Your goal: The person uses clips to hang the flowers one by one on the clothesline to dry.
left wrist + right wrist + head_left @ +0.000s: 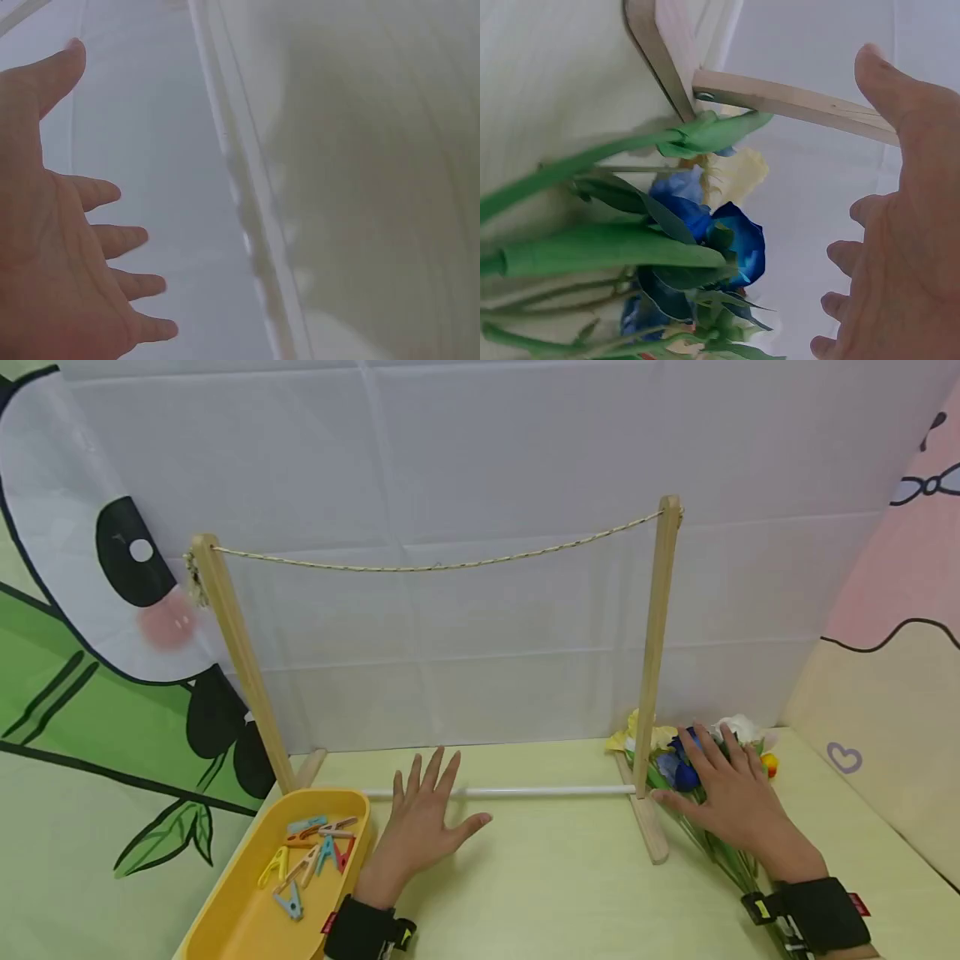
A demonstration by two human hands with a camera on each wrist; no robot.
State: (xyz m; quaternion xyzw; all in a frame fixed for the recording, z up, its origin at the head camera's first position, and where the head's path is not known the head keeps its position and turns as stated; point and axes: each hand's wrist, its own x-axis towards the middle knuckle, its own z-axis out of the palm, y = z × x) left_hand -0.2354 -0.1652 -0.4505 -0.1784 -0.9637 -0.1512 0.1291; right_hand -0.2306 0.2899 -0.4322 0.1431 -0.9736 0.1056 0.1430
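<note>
In the head view the left hand (420, 827) is held with fingers spread above the table, just right of a yellow tray (202, 935) of coloured clothespins (288, 902). Its palm and spread fingers show in the left wrist view, holding nothing. The right hand (738, 802), fingers extended, is over a bunch of artificial flowers (684, 775) lying at the right. In the right wrist view a gap shows between the right hand (907, 255) and the blue flowers (739, 244); it holds nothing.
A wooden frame stands across the table, with a left post (243, 660), a right post (657, 643), a sagging rope (435, 568) between their tops and a white rod (540, 792) low down. Behind hangs a printed cloth (510, 460). Bare tabletop (547, 877) lies between the hands.
</note>
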